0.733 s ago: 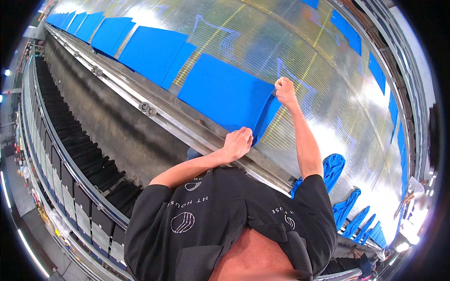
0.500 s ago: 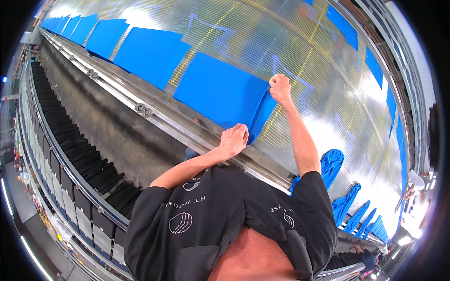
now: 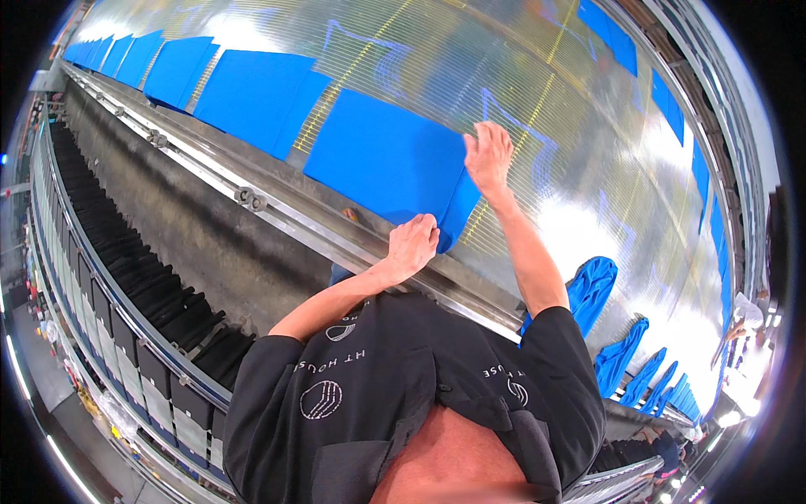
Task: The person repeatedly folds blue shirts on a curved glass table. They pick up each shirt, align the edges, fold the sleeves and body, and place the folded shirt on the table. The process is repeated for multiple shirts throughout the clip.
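Note:
A flat blue fabric panel (image 3: 382, 151) lies on the long shiny table in front of me, with a narrow darker strip along its right side. My left hand (image 3: 411, 246) is at the panel's near right corner, its fingers closed on the cloth edge. At the far right corner, my right hand (image 3: 489, 158) has its fingers stretched out and slightly apart, touching the edge of the cloth. The fingertips of my left hand are partly hidden.
More blue panels (image 3: 252, 101) run in a row to the left. Bunched blue cloths (image 3: 593, 290) hang over the near edge at right. A metal rail (image 3: 285, 220) lines the table. Behind me on the left is a rack of black pieces (image 3: 159, 294). Another person (image 3: 667, 449) is far right.
My right hand has gone from closed to fingers outstretched and shifted slightly left. My left hand stays at the near corner. The whole view has shifted a little.

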`<state>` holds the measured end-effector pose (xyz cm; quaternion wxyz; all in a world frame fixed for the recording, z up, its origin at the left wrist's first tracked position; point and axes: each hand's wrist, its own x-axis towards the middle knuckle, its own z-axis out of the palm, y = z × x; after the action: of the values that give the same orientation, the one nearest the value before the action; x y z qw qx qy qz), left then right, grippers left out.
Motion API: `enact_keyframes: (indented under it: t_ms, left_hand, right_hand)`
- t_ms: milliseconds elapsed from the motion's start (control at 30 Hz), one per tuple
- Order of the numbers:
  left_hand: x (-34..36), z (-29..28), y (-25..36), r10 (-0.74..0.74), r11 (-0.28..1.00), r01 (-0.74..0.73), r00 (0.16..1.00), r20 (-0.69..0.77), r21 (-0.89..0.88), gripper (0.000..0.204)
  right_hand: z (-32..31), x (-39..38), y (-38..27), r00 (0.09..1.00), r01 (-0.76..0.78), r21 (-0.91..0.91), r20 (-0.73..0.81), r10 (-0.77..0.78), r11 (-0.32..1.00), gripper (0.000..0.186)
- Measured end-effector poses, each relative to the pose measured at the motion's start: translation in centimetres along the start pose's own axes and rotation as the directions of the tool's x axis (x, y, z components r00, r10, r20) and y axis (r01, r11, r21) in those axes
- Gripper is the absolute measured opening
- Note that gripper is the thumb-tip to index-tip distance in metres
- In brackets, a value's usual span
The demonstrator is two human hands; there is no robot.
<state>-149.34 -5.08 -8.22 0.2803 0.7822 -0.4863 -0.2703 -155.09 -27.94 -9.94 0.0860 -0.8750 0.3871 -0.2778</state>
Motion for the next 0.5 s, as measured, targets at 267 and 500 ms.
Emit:
enact_keyframes:
  t_ms: [267,500]
  left_hand:
    - [-0.2,-0.8,0.0,0.013,0.997,-0.015,1.0,-0.015,-0.082,0.014]
    - [3.4,-4.6,-2.5,0.344,0.938,-0.311,0.893,-0.29,0.156,0.041]
  right_hand:
    - [1.8,-2.4,-5.1,0.914,0.203,-0.022,0.362,-0.181,0.979,0.075]
    - [-3.0,-5.9,-4.1,0.995,0.044,0.223,0.082,-0.064,0.974,0.039]
